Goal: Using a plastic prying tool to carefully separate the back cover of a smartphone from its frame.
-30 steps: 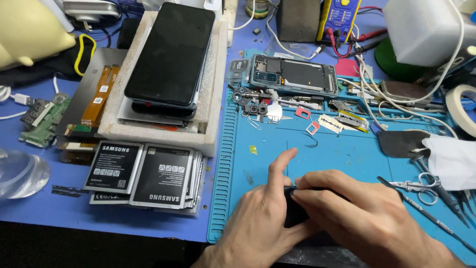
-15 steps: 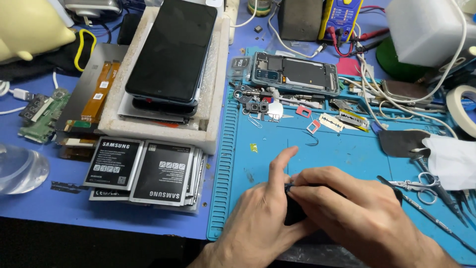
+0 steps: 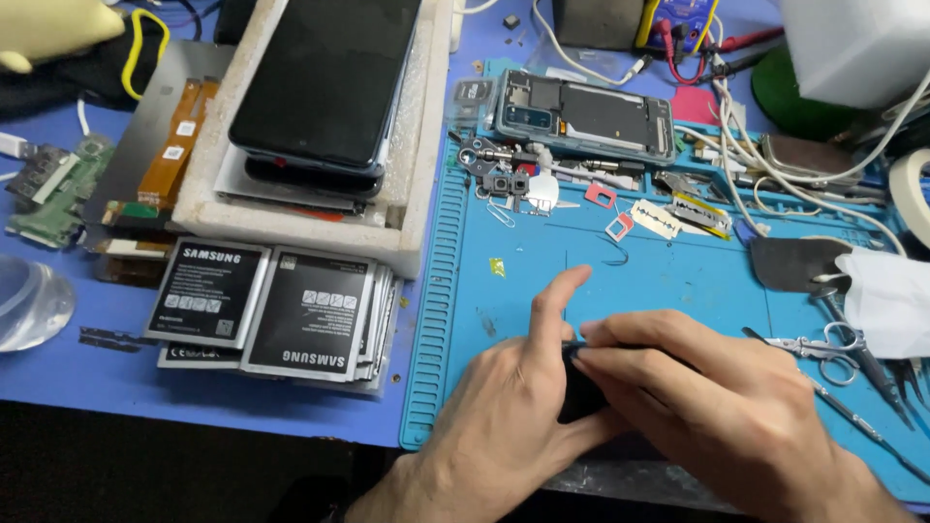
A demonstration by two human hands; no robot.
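My left hand (image 3: 499, 416) and my right hand (image 3: 717, 407) meet at the near edge of a blue work mat (image 3: 659, 281). Between them they grip a small black flat object (image 3: 579, 392), mostly hidden under the fingers. The left index finger points up and away from it. My right fingertips press on the object's top edge. Farther back on the mat lies an opened phone body (image 3: 586, 118) with its insides showing.
Left of the mat lie stacked phone batteries (image 3: 276, 310), a white foam tray (image 3: 407, 165) holding dark phones (image 3: 325, 82), and circuit boards (image 3: 48, 184). Small parts, razor blades (image 3: 657, 219), scissors (image 3: 823, 341), tweezers and white cables (image 3: 775, 165) crowd the mat's back and right.
Both hands keep the same grip on the black object. The view has shifted slightly; the hands barely moved.
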